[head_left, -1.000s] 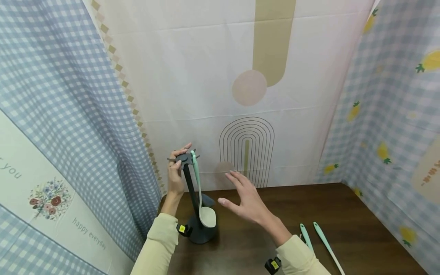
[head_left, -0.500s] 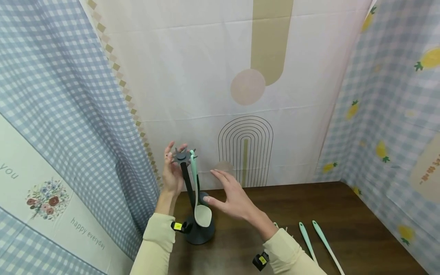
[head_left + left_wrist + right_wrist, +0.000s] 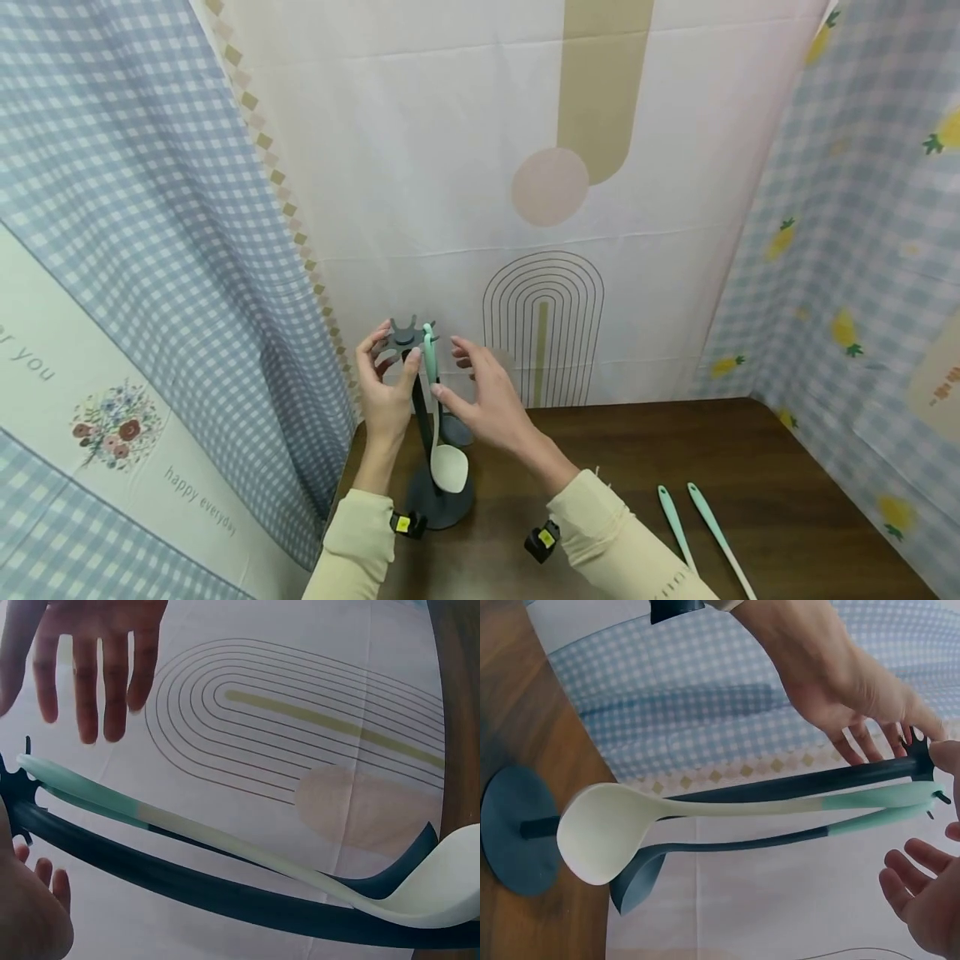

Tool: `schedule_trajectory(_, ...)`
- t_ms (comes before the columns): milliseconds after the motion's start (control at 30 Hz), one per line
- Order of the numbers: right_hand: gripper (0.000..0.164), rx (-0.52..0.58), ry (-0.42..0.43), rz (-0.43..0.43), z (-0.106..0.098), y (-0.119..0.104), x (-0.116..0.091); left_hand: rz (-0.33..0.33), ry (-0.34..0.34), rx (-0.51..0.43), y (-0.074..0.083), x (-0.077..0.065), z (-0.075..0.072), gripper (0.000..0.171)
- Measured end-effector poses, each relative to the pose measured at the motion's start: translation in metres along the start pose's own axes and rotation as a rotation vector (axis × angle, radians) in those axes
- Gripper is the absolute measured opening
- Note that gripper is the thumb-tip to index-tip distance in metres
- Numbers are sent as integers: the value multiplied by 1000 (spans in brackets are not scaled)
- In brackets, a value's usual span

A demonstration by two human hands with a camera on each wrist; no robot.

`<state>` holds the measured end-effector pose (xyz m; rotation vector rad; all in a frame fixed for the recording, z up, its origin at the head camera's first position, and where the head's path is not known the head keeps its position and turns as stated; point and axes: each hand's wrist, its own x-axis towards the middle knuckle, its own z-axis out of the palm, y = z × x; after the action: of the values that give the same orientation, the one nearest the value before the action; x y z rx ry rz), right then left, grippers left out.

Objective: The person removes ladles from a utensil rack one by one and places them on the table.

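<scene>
A dark utensil stand (image 3: 440, 503) with a hooked top stands at the table's back left. From its hooks hang a ladle (image 3: 450, 468) with a mint handle and cream bowl, and a dark-headed utensil (image 3: 637, 877), also mint-handled, which looks like a turner. My left hand (image 3: 384, 398) holds the hooked top, thumb in front and fingers round the far side. My right hand (image 3: 491, 400) is beside the ladle's handle, its fingers loosely bent and holding nothing. In the left wrist view those right fingers (image 3: 86, 690) appear apart from the ladle.
Two mint-handled utensils lie at the right of the brown table (image 3: 600, 467): a shorter-looking handle (image 3: 675, 518) and a longer one (image 3: 716, 529). Their far ends are out of frame. A printed cloth (image 3: 420, 167) hangs behind, with checked curtains on both sides.
My left hand let its fingers spread off the stand's top, then took hold again with the thumb in front. My right hand has moved left, close to the ladle's handle.
</scene>
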<state>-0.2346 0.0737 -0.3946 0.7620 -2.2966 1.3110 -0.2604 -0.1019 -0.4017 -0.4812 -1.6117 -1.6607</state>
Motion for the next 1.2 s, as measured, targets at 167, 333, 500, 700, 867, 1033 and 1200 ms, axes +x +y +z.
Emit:
schedule_trajectory(167, 65, 54, -9, 41, 6, -3, 9, 35, 31, 117, 13, 3, 1, 41)
schedule_trajectory(333, 53, 89, -53, 83, 10, -9, 20, 52, 27, 120, -7, 8, -1, 37)
schedule_trajectory(500, 33, 63, -39, 83, 18, -11, 27, 49, 13, 33, 8, 11, 2, 36)
schedule_trajectory(700, 24, 57, 16, 123, 25, -13, 33, 19, -9, -19, -11, 14, 2, 36)
schedule_trajectory(867, 18, 41, 28, 112, 29, -10, 34, -34, -80, -118, -26, 15, 0, 42)
schedule_trajectory(1033, 17, 19, 24, 97, 29, -8, 33, -42, -189, -160, -30, 22, -5, 48)
schedule_trajectory(1200, 16, 4, 16, 98, 25, -6, 30, -58, -310, -183, -34, 27, -9, 46)
